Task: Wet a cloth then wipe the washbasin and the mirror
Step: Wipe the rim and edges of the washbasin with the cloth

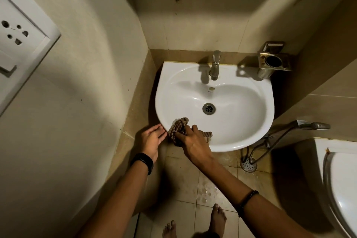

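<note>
A white washbasin hangs on the far wall with a steel tap at its back and a drain in the bowl. A brown checked cloth lies bunched on the basin's front left rim. My right hand grips the cloth and presses it on the rim. Just left of the rim is my left hand, palm up with its fingers relaxed, fingertips close to the cloth. No mirror is in view.
A steel holder is fixed to the wall right of the tap. A hand spray and hose hang right of the basin above a floor drain. A toilet stands at right. A wall socket is at left. The floor tiles are wet.
</note>
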